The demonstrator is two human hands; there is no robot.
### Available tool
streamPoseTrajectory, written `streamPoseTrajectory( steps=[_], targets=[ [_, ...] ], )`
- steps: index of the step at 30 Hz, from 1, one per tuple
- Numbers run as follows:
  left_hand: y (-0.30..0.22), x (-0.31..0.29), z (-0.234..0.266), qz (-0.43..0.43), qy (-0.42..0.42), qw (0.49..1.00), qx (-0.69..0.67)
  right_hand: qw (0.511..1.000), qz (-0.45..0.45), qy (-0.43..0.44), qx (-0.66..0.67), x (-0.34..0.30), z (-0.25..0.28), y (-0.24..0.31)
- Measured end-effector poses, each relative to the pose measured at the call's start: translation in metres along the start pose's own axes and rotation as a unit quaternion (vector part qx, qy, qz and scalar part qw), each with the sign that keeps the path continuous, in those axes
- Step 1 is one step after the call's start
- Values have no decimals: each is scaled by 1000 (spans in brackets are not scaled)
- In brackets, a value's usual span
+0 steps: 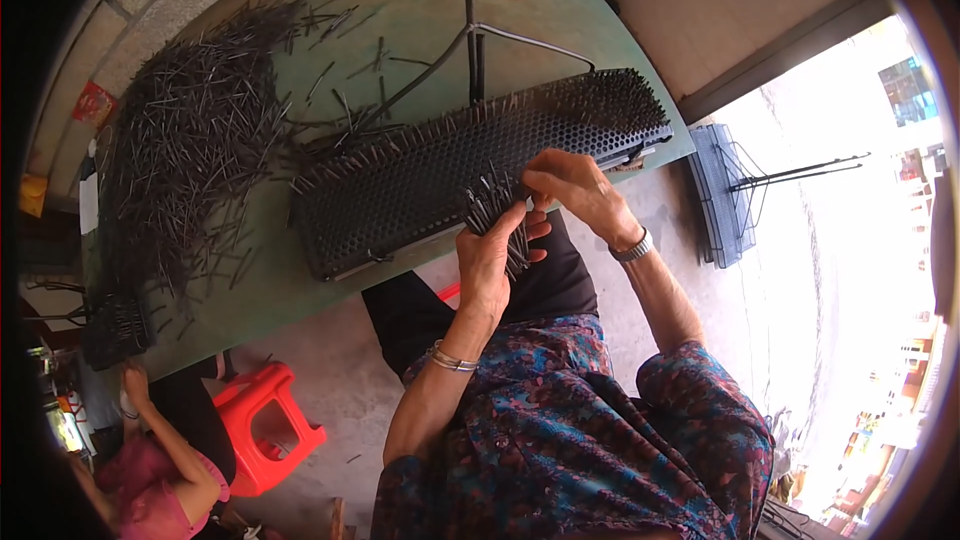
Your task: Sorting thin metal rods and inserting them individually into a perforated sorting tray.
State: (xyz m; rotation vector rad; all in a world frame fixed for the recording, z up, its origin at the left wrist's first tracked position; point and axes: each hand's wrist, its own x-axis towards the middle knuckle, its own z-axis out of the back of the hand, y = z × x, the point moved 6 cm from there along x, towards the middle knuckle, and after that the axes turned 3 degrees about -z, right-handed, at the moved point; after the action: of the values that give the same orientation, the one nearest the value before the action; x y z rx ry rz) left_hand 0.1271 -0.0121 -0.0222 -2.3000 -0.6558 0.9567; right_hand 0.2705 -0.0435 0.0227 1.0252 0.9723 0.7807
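My left hand [484, 268] is wrapped round a bundle of thin dark rods [488, 202], held over the near edge of a black perforated rack [400, 198]. Just to the right, my right hand [588, 198] has thumb and fingers pinched together close to the bundle's side. Whatever sits in that pinch is too small to make out. Upright rods fill the holes at the rack's right end [610, 98] and line its far edge. Many holes in its middle and left part show bare.
A large heap of loose dark rods [195, 130] covers the left of the green table [430, 0]. A metal frame [470, 30] rises behind the rack. Another rack [722, 195] stands at right. At lower left are a red stool [262, 430] and another person's arm [165, 420].
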Motion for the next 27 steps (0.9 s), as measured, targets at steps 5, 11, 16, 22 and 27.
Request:
streamPoseTrajectory(
  steps=[5, 11, 16, 22, 27],
  targets=[
    [3, -1, -1, -2, 11, 1000, 20, 998, -4, 59, -14, 4, 1, -2],
    [13, 9, 12, 55, -15, 997, -57, 996, 77, -42, -35, 8, 30, 23],
    [19, 10, 11, 73, 0, 993, -93, 920, 178, -304, -170, 18, 59, 46],
    [25, 14, 9, 97, 26, 984, -148, 860, 261, -370, -234, 46, 65, 27],
    [27, 14, 12, 113, 46, 980, -159, 861, 246, -352, -273, 46, 54, 20]
  ],
)
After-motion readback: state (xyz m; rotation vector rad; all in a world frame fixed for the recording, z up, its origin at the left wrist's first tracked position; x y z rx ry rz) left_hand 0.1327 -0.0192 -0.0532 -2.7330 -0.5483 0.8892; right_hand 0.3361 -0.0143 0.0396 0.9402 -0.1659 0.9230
